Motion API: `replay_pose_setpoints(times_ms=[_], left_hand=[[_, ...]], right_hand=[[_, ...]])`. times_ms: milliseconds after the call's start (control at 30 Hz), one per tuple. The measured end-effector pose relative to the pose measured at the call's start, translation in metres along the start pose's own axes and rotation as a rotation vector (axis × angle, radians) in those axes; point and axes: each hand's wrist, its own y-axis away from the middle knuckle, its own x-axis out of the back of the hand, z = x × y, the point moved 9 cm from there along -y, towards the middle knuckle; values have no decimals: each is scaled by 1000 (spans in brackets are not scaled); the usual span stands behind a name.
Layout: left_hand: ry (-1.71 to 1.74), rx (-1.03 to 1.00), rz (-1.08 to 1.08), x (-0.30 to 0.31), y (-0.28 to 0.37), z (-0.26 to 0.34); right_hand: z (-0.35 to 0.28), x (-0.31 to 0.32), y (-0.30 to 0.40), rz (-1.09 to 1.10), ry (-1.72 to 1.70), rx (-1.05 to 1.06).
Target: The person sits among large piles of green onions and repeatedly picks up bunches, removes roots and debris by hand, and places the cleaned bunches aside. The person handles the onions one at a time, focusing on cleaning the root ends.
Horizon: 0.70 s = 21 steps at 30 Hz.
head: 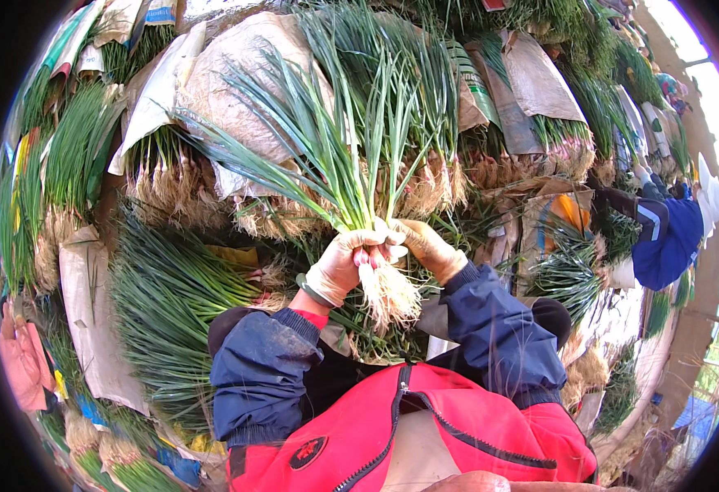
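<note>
My left hand [346,261], in a pale soiled glove, grips a bunch of green onions [359,190] just above its pinkish bulbs. The leaves fan upward and to the left, and the whitish roots [387,292] hang below the fist. My right hand [428,245], also gloved, meets the left one at the right side of the stems, its thumb and fingers pinched together at the stalks of the bunch. Whether it holds separate stalks cannot be told. Beneath my hands lie loose green leaves.
A large pile of green onions [175,307] lies at my left. Rooted bundles [433,178] and woven sacks [255,80] stand in rows ahead. A smaller heap [565,277] is at the right. A co-worker in blue [673,240] is far right; a pink sleeve [24,363] shows far left.
</note>
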Motion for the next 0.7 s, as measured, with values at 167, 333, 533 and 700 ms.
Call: replay_pose_setpoints(times_ms=[167,333,533,700], left_hand=[[8,57,159,9,5,4],[-87,-176,137,-27,10,48],[135,-131,347,26,-7,25],[162,-28,109,2,-22,11]], right_hand=[[-96,58,42,200,-608,683],[-44,60,36,-68,1152,-28],[-53,171,-1,837,856,-36],[-48,190,-10,750,932,54]])
